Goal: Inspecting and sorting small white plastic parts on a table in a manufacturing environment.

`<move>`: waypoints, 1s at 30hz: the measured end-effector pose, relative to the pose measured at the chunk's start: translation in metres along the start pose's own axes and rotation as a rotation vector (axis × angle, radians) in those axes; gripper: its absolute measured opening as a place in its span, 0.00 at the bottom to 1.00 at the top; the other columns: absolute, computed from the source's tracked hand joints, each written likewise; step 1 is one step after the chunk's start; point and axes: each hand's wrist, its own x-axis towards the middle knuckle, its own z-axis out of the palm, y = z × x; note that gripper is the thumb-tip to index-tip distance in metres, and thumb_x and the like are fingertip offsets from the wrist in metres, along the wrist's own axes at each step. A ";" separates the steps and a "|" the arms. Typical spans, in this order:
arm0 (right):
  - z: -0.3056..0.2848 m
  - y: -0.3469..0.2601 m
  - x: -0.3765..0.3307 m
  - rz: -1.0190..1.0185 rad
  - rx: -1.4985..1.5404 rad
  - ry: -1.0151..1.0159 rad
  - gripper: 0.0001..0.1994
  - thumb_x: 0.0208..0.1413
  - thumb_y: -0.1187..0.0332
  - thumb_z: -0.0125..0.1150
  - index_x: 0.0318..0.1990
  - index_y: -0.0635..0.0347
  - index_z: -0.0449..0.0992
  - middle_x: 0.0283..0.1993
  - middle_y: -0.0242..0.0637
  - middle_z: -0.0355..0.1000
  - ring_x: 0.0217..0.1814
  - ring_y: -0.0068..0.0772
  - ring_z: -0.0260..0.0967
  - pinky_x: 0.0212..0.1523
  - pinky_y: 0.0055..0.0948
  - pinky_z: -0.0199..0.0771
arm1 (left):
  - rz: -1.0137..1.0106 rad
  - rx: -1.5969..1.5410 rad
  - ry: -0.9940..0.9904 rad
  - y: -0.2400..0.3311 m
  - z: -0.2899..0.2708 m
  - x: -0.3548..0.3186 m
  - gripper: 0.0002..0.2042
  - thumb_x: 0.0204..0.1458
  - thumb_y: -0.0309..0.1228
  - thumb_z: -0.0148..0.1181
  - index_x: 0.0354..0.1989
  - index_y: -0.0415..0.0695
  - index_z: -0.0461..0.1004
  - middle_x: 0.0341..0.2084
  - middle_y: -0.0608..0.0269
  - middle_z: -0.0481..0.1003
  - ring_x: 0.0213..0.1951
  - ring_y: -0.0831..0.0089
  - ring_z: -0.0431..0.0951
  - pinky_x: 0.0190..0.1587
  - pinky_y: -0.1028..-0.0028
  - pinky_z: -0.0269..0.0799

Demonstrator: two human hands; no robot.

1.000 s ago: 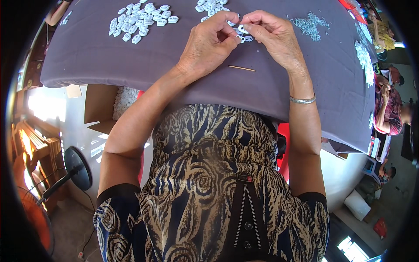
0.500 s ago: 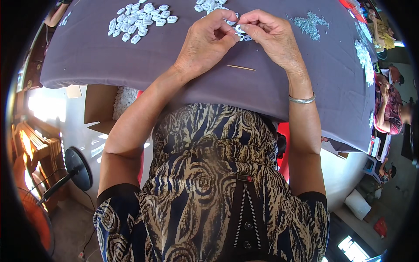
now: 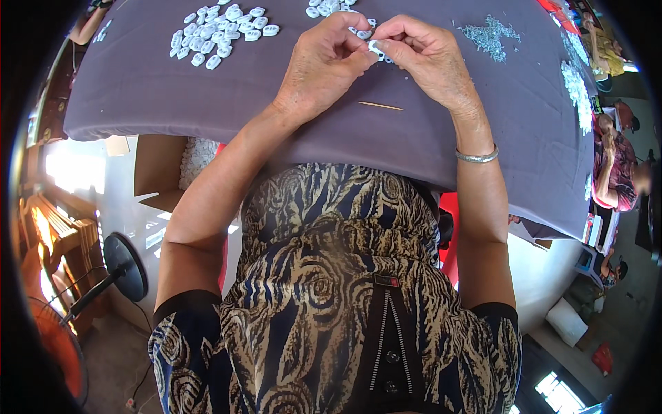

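Observation:
A small white plastic piece (image 3: 374, 48) is pinched between my two hands over the dark tablecloth. My right hand (image 3: 429, 61) holds it at thumb and fingertips. From the other side, the closed thumb and fingers of my left hand (image 3: 324, 65) meet the same piece. My fingers partly cover it, so its full shape is hidden. Several more white pieces lie just behind the fingertips. Closer to me, a thin wooden toothpick (image 3: 380, 105) rests on the cloth.
A heap of white oval plastic pieces (image 3: 224, 33) lies at the far left, and another small heap (image 3: 329, 7) beyond my hands. Tiny shiny metal parts (image 3: 489, 40) are piled at the right. An open cardboard box (image 3: 158, 165) stands below the table's left edge. Other people sit at right.
The white piece has shifted slightly left, with my fingertips drawn closer together on it. Both forearms stay almost where they were.

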 end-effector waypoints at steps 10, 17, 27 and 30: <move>0.005 -0.019 -0.004 -0.080 -0.081 -0.006 0.12 0.47 0.83 0.64 0.41 0.61 0.76 0.28 0.20 0.66 0.27 0.08 0.59 0.26 0.12 0.61 | -0.160 -0.288 -0.065 0.008 -0.006 0.001 0.13 0.52 0.22 0.59 0.47 0.42 0.71 0.26 0.69 0.74 0.30 0.80 0.72 0.37 0.80 0.68; 0.005 -0.023 -0.002 -0.154 -0.167 0.058 0.13 0.43 0.80 0.69 0.38 0.60 0.76 0.27 0.20 0.65 0.23 0.09 0.56 0.23 0.14 0.59 | -0.141 -0.312 -0.117 0.007 -0.013 0.003 0.13 0.52 0.24 0.61 0.47 0.41 0.72 0.27 0.68 0.75 0.30 0.80 0.72 0.39 0.80 0.68; 0.006 -0.035 -0.002 -0.173 -0.177 0.059 0.12 0.42 0.81 0.64 0.36 0.61 0.75 0.27 0.26 0.64 0.23 0.13 0.60 0.23 0.17 0.61 | -0.125 -0.466 -0.108 -0.003 -0.009 0.009 0.08 0.56 0.22 0.58 0.44 0.41 0.70 0.25 0.71 0.72 0.26 0.84 0.70 0.30 0.83 0.67; 0.009 -0.035 -0.002 -0.200 -0.227 0.060 0.09 0.46 0.77 0.64 0.36 0.60 0.74 0.26 0.31 0.64 0.24 0.16 0.62 0.23 0.20 0.62 | -0.099 -0.404 -0.078 -0.005 -0.008 0.009 0.09 0.56 0.22 0.57 0.44 0.41 0.70 0.25 0.71 0.72 0.26 0.85 0.70 0.30 0.83 0.67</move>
